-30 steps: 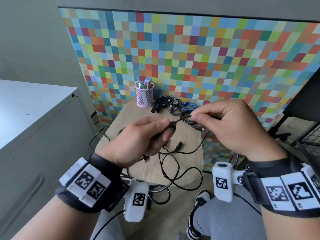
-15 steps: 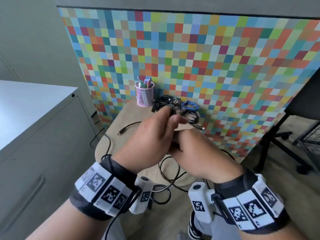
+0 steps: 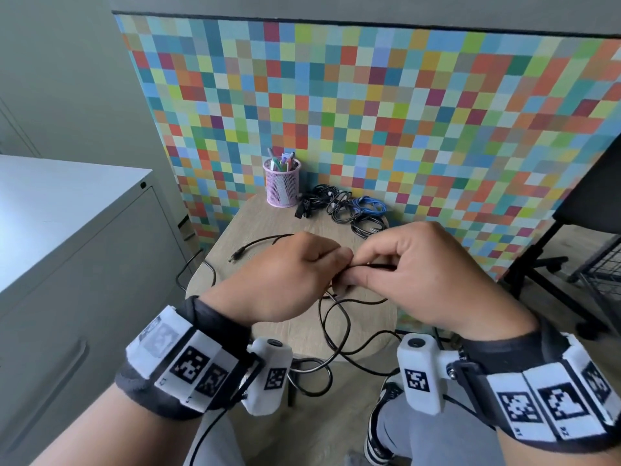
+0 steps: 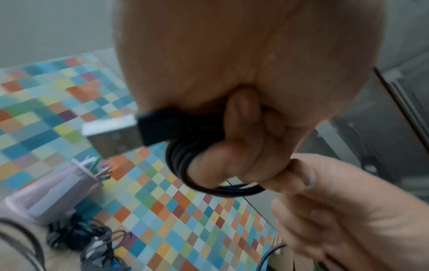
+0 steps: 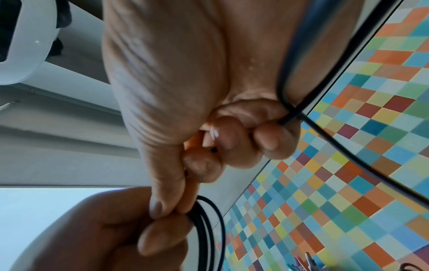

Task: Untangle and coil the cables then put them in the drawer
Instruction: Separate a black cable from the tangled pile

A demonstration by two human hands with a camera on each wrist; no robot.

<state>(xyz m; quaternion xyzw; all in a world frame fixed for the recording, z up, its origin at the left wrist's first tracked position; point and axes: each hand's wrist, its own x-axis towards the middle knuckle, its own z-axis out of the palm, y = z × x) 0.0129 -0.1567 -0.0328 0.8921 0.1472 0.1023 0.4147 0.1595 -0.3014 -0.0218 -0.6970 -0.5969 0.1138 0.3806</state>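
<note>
We hold a thin black cable [image 3: 339, 317] between both hands above the middle of the small round wooden table [image 3: 235, 230]. Our left hand [image 3: 285, 280] is clenched around several tight loops of it, wound about the curled fingers [image 4: 232, 159], with the cable's black USB plug with its metal tip [image 4: 130, 130] sticking out beside the palm. Our right hand [image 3: 426, 277] touches the left, and its thumb and forefinger pinch the same cable just where the loops begin (the wrist view shows the strand [image 5: 204, 229] running off below the pinch). The free length drops from our hands, curls over the near edge of the table and hangs below it. One loose end with a small plug [image 3: 235, 257] lies on the left part of the table top. At the far edge, against the multicoloured checkered panel [image 3: 369, 112], lies a heap of coiled black cables [image 3: 322, 203] and a blue cable [image 3: 369, 206], with a pink mesh pen cup [image 3: 281, 188] just to its left. A grey metal cabinet [image 3: 67, 247] stands left of the table.
</note>
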